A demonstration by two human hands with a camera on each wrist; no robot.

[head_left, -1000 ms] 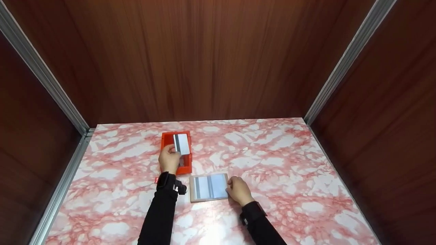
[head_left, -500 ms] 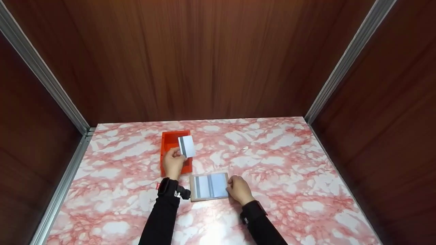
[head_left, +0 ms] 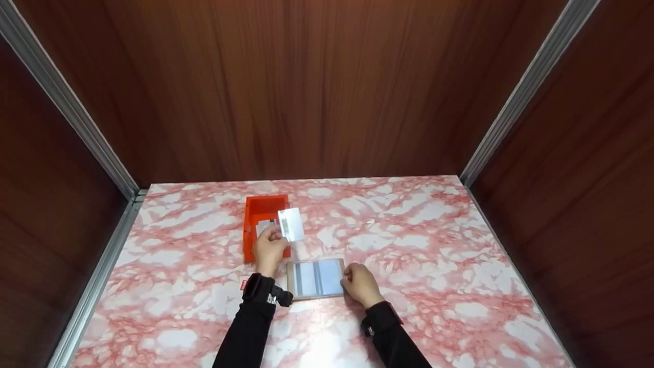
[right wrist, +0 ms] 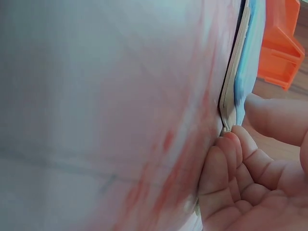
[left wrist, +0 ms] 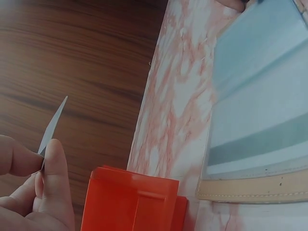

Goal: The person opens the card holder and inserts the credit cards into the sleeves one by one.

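In the head view my left hand (head_left: 270, 250) pinches a white card (head_left: 293, 225) with a grey stripe, raised above the right side of an orange-red bin (head_left: 249, 245). The left wrist view catches this card (left wrist: 53, 126) nearly edge-on between thumb and fingers. Nearer to me lies an open card holder (head_left: 331, 278) with clear sleeves and a tan border. A striped white card shows under its left sleeve. At its right edge my right hand (head_left: 363, 286) pinches the rim. In the right wrist view the thumb (right wrist: 269, 115) lies against the clear sleeve side, with curled fingers opposite.
Inside the bin are more cards (head_left: 264, 225), partly covered by my left hand. A small red tag (head_left: 243, 285) lies left of the left wrist. Dark wood panels (head_left: 322, 92) stand behind and at both sides of the pink-marbled tabletop (head_left: 409, 245).
My left hand has moved right and toward me with the white card, from over the bin to its right edge. The card has turned slightly. The right hand stays at the card holder.
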